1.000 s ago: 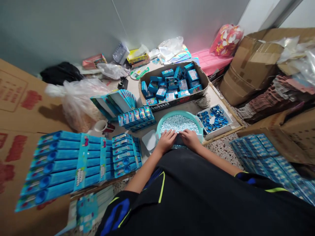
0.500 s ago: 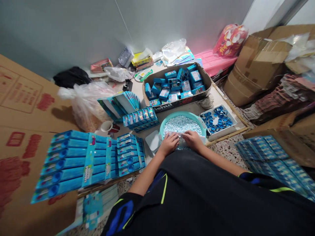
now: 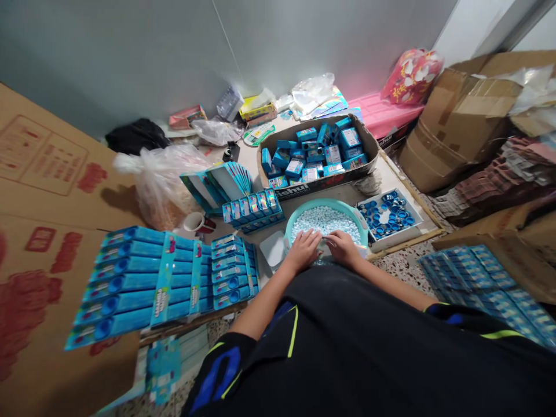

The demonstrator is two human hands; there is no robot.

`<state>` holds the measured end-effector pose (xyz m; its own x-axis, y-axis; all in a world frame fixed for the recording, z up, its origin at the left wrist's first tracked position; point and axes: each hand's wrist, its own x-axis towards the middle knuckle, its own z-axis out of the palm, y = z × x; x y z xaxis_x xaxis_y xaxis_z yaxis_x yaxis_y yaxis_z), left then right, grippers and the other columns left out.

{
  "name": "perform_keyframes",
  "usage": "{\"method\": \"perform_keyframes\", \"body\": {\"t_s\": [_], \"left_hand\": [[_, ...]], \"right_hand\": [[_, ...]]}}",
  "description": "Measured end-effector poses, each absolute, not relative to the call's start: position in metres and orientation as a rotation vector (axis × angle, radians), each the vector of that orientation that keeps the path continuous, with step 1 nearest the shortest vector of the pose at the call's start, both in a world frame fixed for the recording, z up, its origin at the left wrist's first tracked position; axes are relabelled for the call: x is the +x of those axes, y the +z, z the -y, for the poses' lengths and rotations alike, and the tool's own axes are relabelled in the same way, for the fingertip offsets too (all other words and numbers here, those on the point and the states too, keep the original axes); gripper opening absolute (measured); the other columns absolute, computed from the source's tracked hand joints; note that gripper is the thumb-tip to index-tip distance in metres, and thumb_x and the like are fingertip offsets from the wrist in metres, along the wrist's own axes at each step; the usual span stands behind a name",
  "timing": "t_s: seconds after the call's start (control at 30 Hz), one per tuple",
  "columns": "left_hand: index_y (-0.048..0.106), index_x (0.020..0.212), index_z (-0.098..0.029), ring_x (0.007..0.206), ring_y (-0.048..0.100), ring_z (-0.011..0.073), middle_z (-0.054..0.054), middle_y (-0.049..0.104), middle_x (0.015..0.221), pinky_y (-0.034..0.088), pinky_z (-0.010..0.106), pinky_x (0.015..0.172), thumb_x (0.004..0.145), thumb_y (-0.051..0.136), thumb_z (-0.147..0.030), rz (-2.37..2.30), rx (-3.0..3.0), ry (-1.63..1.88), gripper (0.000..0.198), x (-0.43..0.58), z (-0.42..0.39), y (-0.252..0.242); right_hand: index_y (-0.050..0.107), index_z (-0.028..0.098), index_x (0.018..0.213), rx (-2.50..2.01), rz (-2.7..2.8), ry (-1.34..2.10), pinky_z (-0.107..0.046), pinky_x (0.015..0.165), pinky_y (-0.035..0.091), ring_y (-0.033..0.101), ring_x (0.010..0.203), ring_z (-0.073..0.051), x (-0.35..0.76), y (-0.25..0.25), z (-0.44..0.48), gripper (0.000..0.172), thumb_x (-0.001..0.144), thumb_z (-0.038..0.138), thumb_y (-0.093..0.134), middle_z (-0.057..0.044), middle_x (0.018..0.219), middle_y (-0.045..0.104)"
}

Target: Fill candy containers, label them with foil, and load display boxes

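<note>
A turquoise basin (image 3: 292, 215) full of small pale-blue pellets (image 3: 324, 219) stands close in front of my body. Over its near rim, my left hand (image 3: 304, 249) and my right hand (image 3: 343, 248) face each other, a small gap between them. The fingers of both are bent together around a thin, greyish, partly clear piece, too small and covered to name. Left of the basin lies a pale grey lid-like slab (image 3: 273, 250). A white tray (image 3: 417, 225) with blue ring-shaped caps (image 3: 386, 214) adjoins the basin's right side.
Behind the basin is a cut-down carton (image 3: 369, 165) of small blue boxes. Blue box rows (image 3: 130, 278) cover the left, near a paper cup (image 3: 193, 222) and plastic bag (image 3: 160, 179). Large cartons (image 3: 460, 121) stand right; wrapped blue packs (image 3: 490, 278) lie below them.
The view has shifted slightly, so the scene sits a little lower and further right. My left fingers have spread a bit over the piece; both hands stay over the basin.
</note>
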<state>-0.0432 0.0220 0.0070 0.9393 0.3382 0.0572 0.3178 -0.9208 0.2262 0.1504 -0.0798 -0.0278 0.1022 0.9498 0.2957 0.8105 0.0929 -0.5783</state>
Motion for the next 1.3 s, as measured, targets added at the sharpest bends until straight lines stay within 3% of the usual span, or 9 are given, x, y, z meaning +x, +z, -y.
{"method": "perform_keyframes", "body": {"t_s": [0.33,0.43,0.53,0.63,0.83,1.0,1.17,1.23,1.3], "left_hand": [[0.063,0.131,-0.019,0.143,0.046,0.0323,0.012,0.058,0.145,0.035,0.059,0.118,0.100,0.054,-0.032,-0.342,2.728,0.210,0.034,-0.044,-0.018,-0.008],[0.070,0.114,-0.022,0.134,0.056,0.0277,0.009,0.067,0.134,0.043,0.052,0.115,0.095,0.064,-0.035,-0.267,2.626,0.270,0.024,-0.053,-0.014,-0.008],[0.073,0.096,-0.024,0.117,0.068,0.0195,0.005,0.076,0.113,0.052,0.039,0.106,0.097,0.061,-0.032,-0.300,2.505,0.404,0.015,-0.064,-0.005,0.001],[0.072,0.090,-0.023,0.101,0.072,0.0157,0.004,0.078,0.097,0.056,0.031,0.097,0.098,0.057,-0.031,-0.534,2.360,0.654,0.019,-0.084,0.008,0.020],[0.066,0.099,-0.017,0.084,0.071,0.0195,0.009,0.073,0.091,0.059,0.033,0.076,0.097,0.058,-0.033,-1.318,1.872,1.227,0.017,-0.149,0.036,0.073],[0.067,0.089,-0.017,0.075,0.068,0.0164,0.004,0.072,0.082,0.055,0.027,0.072,0.084,0.073,-0.042,-1.651,1.443,1.285,0.026,-0.209,0.040,0.103],[0.068,0.089,-0.016,0.076,0.068,0.0174,0.006,0.072,0.084,0.054,0.028,0.074,0.079,0.074,-0.051,-1.722,1.231,1.235,0.037,-0.238,0.037,0.100],[0.068,0.089,-0.016,0.076,0.069,0.0185,0.007,0.073,0.083,0.055,0.029,0.074,0.080,0.070,-0.053,-1.720,1.226,1.226,0.038,-0.241,0.037,0.095],[0.068,0.090,-0.016,0.077,0.070,0.0198,0.008,0.074,0.084,0.055,0.030,0.074,0.082,0.067,-0.054,-1.739,1.225,1.218,0.039,-0.241,0.037,0.091]], "right_hand": [[0.074,0.016,0.104,-1.733,1.691,0.256,-0.035,0.081,0.048,0.063,0.090,-0.024,0.152,-0.030,0.086,0.027,0.096,0.020,0.049,-0.014,0.097,0.071],[0.074,0.015,0.105,-1.747,1.674,0.275,-0.036,0.080,0.046,0.063,0.090,-0.025,0.153,-0.030,0.090,0.026,0.094,0.021,0.051,-0.014,0.099,0.070],[0.073,0.014,0.106,-1.762,1.663,0.301,-0.036,0.079,0.044,0.062,0.089,-0.025,0.153,-0.029,0.095,0.026,0.092,0.023,0.054,-0.015,0.099,0.070],[0.073,0.016,0.104,-1.845,1.656,0.303,-0.037,0.081,0.040,0.063,0.092,-0.025,0.151,-0.025,0.098,0.023,0.092,0.026,0.056,-0.013,0.100,0.071],[0.072,0.017,0.109,-1.847,1.759,0.264,-0.042,0.090,0.036,0.062,0.101,-0.026,0.134,0.010,0.083,0.023,0.095,0.021,0.054,-0.013,0.111,0.069],[0.066,0.018,0.123,-1.401,1.962,0.758,-0.036,0.086,0.044,0.063,0.099,-0.024,0.071,0.068,0.033,0.028,0.100,0.029,0.053,-0.010,0.107,0.070],[0.037,0.023,0.151,-1.049,1.940,1.426,-0.028,0.070,0.046,0.061,0.079,-0.016,-0.023,0.096,-0.002,0.069,0.092,0.046,0.066,-0.006,0.112,0.067],[0.040,0.024,0.149,-0.949,1.903,1.471,-0.026,0.066,0.042,0.057,0.072,-0.014,-0.049,0.092,-0.004,0.065,0.092,0.042,0.065,-0.003,0.104,0.066],[0.049,0.022,0.140,-0.924,1.833,1.448,-0.026,0.062,0.038,0.051,0.065,-0.013,-0.066,0.082,-0.003,0.050,0.093,0.036,0.059,0.001,0.087,0.063]]}}
